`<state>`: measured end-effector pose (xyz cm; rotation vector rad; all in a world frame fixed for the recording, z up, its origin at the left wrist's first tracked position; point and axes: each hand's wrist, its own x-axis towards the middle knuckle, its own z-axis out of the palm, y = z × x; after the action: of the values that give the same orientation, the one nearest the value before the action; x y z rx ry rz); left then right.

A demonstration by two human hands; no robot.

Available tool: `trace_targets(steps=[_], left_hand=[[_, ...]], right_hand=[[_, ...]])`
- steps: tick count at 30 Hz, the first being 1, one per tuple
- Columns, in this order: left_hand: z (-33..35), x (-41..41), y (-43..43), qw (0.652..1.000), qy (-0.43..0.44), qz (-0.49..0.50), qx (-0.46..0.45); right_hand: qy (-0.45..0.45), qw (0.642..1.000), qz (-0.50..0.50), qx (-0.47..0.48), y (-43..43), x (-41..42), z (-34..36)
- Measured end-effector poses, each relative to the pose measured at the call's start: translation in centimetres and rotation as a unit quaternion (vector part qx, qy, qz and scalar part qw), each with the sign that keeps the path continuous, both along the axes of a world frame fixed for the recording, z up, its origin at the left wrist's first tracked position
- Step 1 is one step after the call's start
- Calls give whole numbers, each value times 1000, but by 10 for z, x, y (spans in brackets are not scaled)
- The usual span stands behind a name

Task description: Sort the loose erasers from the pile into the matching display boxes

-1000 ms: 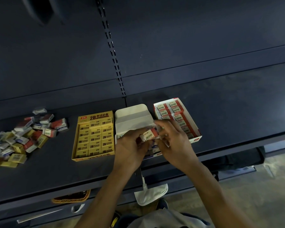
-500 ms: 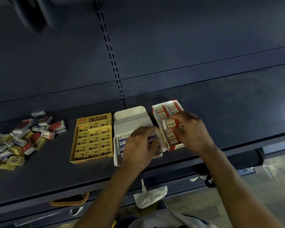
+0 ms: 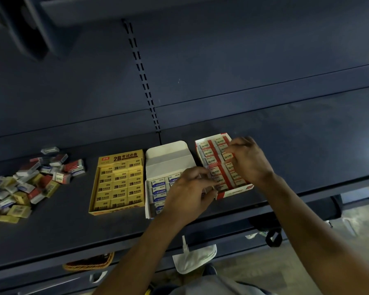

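Note:
Three display boxes stand side by side on the dark shelf: a yellow box (image 3: 117, 184) filled with yellow erasers, a white box (image 3: 167, 155) of blue-labelled erasers with its lid flap folded back, and a red box (image 3: 235, 191) of red-labelled erasers. My right hand (image 3: 248, 158) is over the red box and pinches a red-labelled eraser (image 3: 228, 156) against its right column. My left hand (image 3: 190, 193) lies with curled fingers over the near right corner of the white box, touching the red box's edge; what it holds is hidden. A pile of loose erasers (image 3: 28, 184) lies far left.
The shelf's front edge (image 3: 211, 222) runs just below the boxes. A slotted upright (image 3: 144, 81) divides the back panel. Below the shelf hang a wicker basket (image 3: 90, 262) and a white pouch (image 3: 195, 259). Bare shelf stretches to the right of the red box.
My right hand carried the red-labelled eraser from above the white box into the red box. My left hand slid right, from the white box's middle to its right edge.

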<state>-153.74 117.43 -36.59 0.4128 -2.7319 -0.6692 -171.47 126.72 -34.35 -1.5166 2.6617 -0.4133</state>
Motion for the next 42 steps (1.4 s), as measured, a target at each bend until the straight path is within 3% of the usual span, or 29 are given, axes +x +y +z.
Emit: trace_targets(steps=[6, 11, 15, 23, 32, 42], left_hand=[[-1, -2, 3, 1000, 1, 10, 12], [2, 0, 3, 1000, 4, 10, 20], [9, 6, -9, 999, 10, 50, -4], [18, 45, -62, 986, 21, 161, -26], [19, 135, -113, 973, 5, 224, -52], [2, 217, -176, 937, -48, 338, -71]], right_hand=[[11, 999, -10, -40, 5, 3, -8], [11, 998, -63, 23, -2, 15, -2], [2, 995, -84, -45, -12, 43, 1], [-76, 986, 24, -148, -54, 110, 1], [-133, 975, 109, -140, -126, 183, 6], [-128, 975, 177, -44, -204, 253, 3]])
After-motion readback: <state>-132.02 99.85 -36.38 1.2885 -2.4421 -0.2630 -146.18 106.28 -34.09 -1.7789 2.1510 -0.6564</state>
